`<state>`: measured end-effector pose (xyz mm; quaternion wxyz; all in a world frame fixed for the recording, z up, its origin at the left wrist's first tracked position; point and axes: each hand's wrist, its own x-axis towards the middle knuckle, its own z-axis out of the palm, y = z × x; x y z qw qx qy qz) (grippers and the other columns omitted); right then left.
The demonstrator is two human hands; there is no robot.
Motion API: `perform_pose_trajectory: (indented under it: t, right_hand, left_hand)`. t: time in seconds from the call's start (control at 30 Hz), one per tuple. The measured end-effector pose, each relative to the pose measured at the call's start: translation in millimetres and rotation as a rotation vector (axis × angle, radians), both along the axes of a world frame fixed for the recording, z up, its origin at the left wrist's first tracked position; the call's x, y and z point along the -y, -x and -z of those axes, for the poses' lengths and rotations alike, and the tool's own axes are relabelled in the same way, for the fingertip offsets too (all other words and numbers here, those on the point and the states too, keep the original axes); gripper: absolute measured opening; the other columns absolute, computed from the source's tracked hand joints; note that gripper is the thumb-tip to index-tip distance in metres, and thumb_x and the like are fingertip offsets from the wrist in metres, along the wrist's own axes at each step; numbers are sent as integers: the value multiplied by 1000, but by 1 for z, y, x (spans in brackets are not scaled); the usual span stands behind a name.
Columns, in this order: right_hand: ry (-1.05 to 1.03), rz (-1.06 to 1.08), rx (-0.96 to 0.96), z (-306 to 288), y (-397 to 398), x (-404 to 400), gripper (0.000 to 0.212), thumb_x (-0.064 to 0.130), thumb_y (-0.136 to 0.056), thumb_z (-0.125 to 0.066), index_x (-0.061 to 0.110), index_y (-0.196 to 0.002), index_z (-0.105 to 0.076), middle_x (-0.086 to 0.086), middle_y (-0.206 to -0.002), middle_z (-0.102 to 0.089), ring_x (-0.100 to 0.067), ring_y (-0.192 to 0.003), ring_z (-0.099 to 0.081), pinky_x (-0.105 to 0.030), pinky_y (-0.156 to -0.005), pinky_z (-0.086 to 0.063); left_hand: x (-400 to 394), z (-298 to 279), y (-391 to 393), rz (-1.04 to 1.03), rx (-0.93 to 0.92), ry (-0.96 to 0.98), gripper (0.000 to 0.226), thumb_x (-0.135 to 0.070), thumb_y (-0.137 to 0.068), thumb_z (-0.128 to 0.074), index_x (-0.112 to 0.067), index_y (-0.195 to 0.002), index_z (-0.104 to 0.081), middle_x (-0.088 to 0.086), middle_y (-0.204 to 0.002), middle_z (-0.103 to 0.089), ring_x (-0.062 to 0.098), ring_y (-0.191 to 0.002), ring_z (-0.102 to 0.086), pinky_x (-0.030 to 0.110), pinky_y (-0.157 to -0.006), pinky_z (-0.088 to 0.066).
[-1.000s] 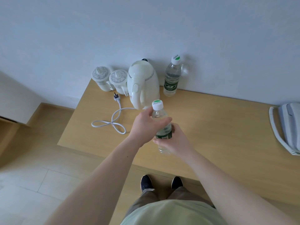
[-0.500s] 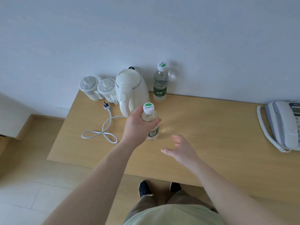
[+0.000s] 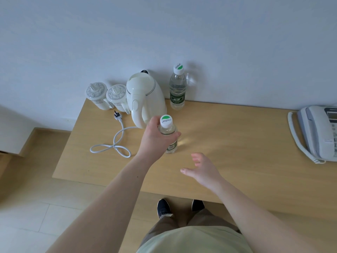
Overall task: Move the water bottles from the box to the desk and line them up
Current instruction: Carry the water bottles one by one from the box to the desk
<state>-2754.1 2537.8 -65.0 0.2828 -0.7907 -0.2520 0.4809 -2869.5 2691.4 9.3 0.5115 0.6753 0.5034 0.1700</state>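
My left hand (image 3: 156,137) grips a clear water bottle (image 3: 168,132) with a white-and-green cap around its upper body; the bottle is upright, its base at or just above the wooden desk (image 3: 228,143). A second water bottle (image 3: 177,88) with a green label stands upright at the back of the desk against the wall, right of the kettle. My right hand (image 3: 202,168) hovers over the desk to the right and nearer me, fingers spread and relaxed, holding nothing. The box is out of view.
A white electric kettle (image 3: 145,99) stands just behind the held bottle, its cord and plug (image 3: 116,141) looped on the desk to the left. Two lidded ceramic mugs (image 3: 107,95) sit at the back left corner. A grey telephone (image 3: 317,130) lies at the right edge.
One second ago both hands held the bottle; my right hand has let go and drawn back to the right. My left hand has carried the bottle forward and down towards the desk.
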Motion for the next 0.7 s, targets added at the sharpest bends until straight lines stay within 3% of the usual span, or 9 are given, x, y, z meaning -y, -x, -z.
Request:
perform_pose_trajectory:
  t: [0.3, 0.5, 0.7]
  right_hand:
    - [9, -23, 9, 1, 0, 5, 81, 41, -79, -83, 22, -146, -42, 5, -142, -50, -12, -122, -51, -27, -91, -41]
    - [-2, -34, 5, -1, -2, 8, 79, 40, -81, -82, 21, -147, -42, 4, -142, -50, -11, -120, -50, -28, -89, -41]
    - [-25, -46, -11, -1, -4, 10, 80, 42, -81, -81, 22, -147, -41, 5, -142, -50, -10, -117, -49, -28, -90, -42]
  left_hand:
    - [7, 7, 5, 7, -46, 24, 54, -40, -74, -85, -31, -115, -51, -3, -118, -58, 15, -109, -59, 38, -94, -53]
    - [8, 3, 3, 23, -85, 31, 59, -43, -74, -85, -28, -121, -52, -3, -120, -56, 16, -110, -59, 37, -94, -52]
    - [15, 5, 11, 6, -111, 119, 74, -43, -74, -85, -28, -136, -47, -3, -132, -54, 16, -120, -55, 43, -103, -49]
